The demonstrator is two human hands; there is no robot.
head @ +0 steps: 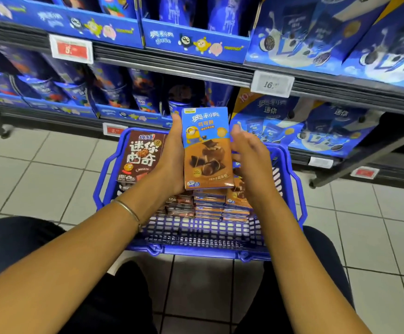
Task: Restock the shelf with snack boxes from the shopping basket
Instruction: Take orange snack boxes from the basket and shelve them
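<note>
Basket (196, 251) near end showed bare mesh, open from above. Box stacks (208, 203) filled its middle and right, held box (207, 148) above them; brown box (140, 155) blocked its far left. Beyond basket, shelf (172, 66) rows stood packed, one dark gap (184, 92) behind. Floor (39, 184) either side open.

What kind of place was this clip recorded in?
Most likely a supermarket snack aisle: shelves packed with blue cookie boxes, price tags on the shelf edges, and a blue shopping basket of snack boxes on the floor.

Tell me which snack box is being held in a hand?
The blue-and-orange cardboard box with the yellow cartoon figure, gripped upright by the left hand; the other boxes sit in the blue plastic basket.
</note>
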